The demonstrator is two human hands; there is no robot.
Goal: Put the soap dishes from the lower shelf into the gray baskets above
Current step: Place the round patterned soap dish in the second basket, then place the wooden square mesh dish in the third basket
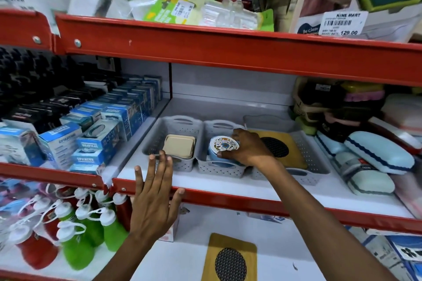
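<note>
Three gray baskets stand side by side on the middle shelf. The left basket (159, 137) holds beige square soap dishes (179, 145). In the middle basket (219, 167) sits a round blue soap dish with a patterned lid (222, 146), and my right hand (247, 147) grips it from the right. The right basket (312, 157) holds a yellow wooden soap dish with a black mesh oval (290, 143). Another yellow wooden dish (230, 258) lies flat on the lower shelf. My left hand (155, 198) is spread, fingers apart, over the red shelf edge (228, 199), holding nothing.
Blue boxed products (102, 130) fill the shelf to the left of the baskets. Pale blue brushes and sponges (376, 153) are stacked to the right. Red and green squeeze bottles (86, 228) crowd the lower shelf's left side. A red shelf (228, 49) with packaged goods hangs overhead.
</note>
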